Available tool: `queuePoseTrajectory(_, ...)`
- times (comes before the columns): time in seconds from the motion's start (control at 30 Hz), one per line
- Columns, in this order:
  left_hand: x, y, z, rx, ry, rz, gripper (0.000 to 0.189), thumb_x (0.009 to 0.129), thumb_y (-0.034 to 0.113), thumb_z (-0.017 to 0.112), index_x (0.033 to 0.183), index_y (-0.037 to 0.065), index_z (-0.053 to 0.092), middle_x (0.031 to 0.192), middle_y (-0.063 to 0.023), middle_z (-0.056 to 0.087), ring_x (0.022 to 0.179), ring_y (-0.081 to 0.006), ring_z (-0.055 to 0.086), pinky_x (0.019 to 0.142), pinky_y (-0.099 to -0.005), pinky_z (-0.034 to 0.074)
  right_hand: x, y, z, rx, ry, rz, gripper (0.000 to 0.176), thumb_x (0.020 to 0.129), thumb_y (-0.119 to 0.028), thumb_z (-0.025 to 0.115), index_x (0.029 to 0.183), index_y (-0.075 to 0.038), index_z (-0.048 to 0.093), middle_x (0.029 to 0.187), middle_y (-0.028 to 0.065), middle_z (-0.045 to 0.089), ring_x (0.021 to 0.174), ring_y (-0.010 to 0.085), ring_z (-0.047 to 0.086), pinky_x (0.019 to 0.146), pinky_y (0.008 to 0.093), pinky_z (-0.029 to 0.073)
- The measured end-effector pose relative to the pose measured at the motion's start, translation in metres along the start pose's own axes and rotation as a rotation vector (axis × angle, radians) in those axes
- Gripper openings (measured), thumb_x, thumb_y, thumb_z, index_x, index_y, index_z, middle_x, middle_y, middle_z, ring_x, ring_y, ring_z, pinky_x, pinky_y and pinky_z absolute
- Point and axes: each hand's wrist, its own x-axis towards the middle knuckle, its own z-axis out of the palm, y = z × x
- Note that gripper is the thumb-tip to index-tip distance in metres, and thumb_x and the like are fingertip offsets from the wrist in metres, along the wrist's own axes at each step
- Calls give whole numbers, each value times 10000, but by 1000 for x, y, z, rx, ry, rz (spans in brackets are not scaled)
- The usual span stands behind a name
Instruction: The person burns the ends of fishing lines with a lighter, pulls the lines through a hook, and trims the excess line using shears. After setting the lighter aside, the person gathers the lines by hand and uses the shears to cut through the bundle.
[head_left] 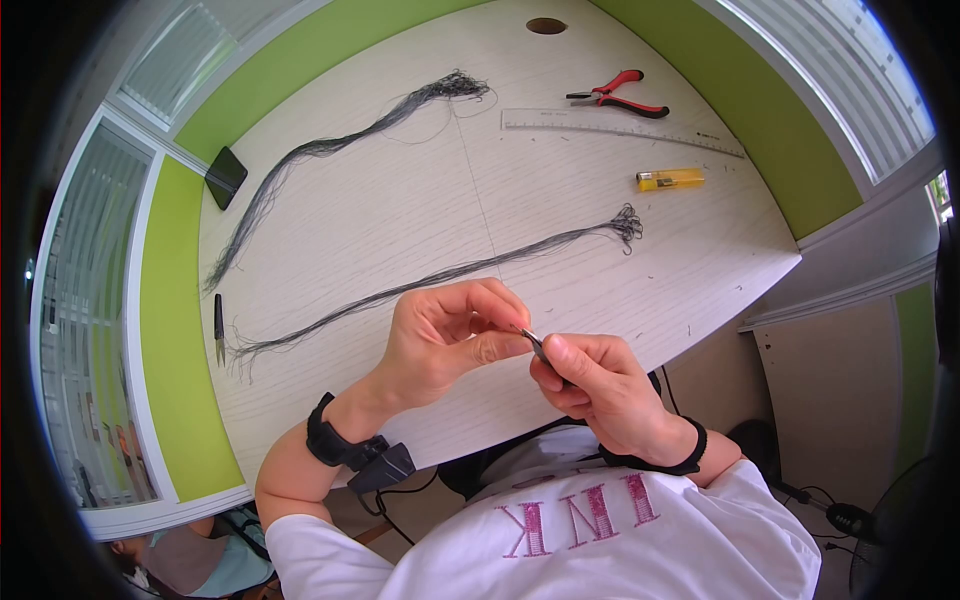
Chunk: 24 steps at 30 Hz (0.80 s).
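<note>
My left hand [450, 330] is closed, its thumb and index finger pinched at the tip of a small tool. Whatever lies between those fingertips is too small to make out. In my right hand [605, 385] I grip the small dark tool [537, 348], which has a shiny metal tip; the fingers hide most of it. Both hands meet above the table's near edge. Just beyond them stretches a bundle of thin dark lines [430, 280], with a cluster of curled, hook-like ends [627, 228] at its right.
A second bundle of dark lines [330, 147] lies farther back on the pale table [380, 230]. Red-handled pliers [620, 95], a clear ruler [620, 127] and a yellow lighter [671, 179] are at the right. Black-handled snips [219, 325] and a dark phone-like slab [226, 178] sit left.
</note>
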Motion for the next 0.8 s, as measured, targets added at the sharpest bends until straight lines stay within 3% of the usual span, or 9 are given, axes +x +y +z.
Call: queuePoseTrajectory(0.8, 0, -1, -2, -26, 14, -11, 114, 827, -44, 688, 928, -18, 642, 976, -95, 632, 884, -130, 599, 773, -247, 524, 0, -4, 4, 30, 15, 52, 433, 967, -455, 520, 735, -89, 533, 604, -82, 319, 521, 28, 199, 467, 221, 151)
